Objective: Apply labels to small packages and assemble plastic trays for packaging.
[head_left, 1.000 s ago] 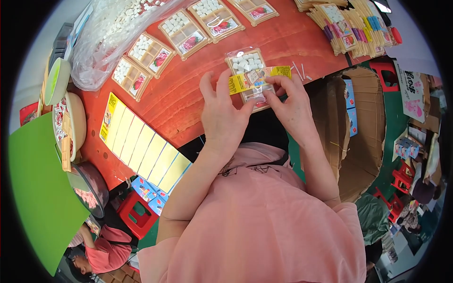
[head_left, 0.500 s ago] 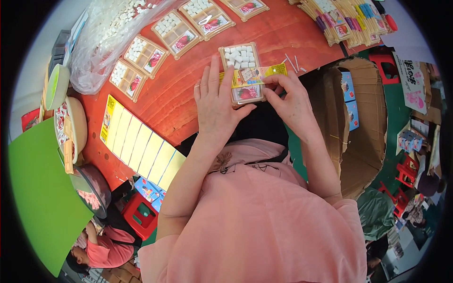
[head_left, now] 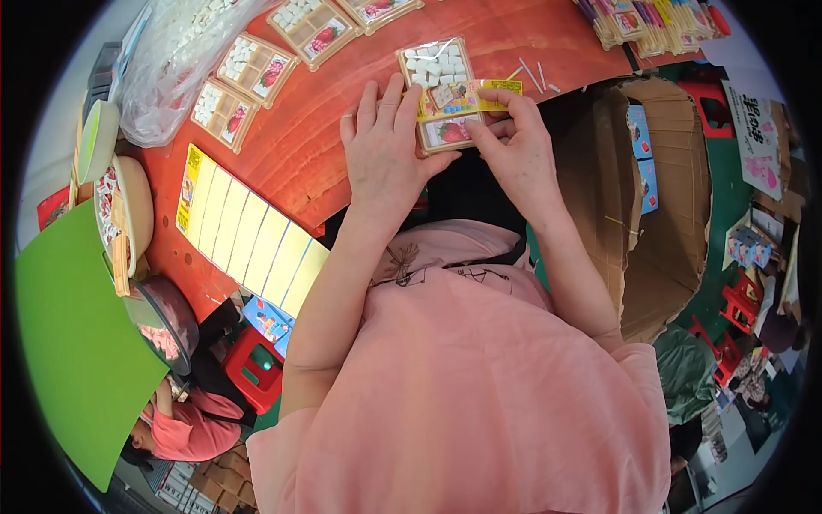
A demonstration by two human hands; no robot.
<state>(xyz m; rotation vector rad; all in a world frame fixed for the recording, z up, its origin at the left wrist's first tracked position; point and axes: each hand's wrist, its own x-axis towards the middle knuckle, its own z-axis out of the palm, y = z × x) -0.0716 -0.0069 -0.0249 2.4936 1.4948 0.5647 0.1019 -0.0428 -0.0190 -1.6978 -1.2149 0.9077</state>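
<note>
Tray (head_left: pixel 467 62) between grips, at tabletop (head_left: pixel 317 128) edge, long axis pointing away from body. Yellow strip (head_left: pixel 458 101) lies crosswise over tray, overhanging its right side; right grip (head_left: pixel 521 146) nearer that end, pinch can't tell. Left grip (head_left: pixel 379 154) spread along tray's left side.

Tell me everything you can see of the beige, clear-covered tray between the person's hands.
The beige rectangular tray looks plastic, under a shiny clear cover; whether it's sealed, I can't tell. White cubes fill its far part, and a red strawberry picture shows in the near part. A yellow printed strip crosses between them, jutting past the right side. The tray appears flat at the near edge of the red table. The left hand lies along its left side; the right hand touches its right.
</note>
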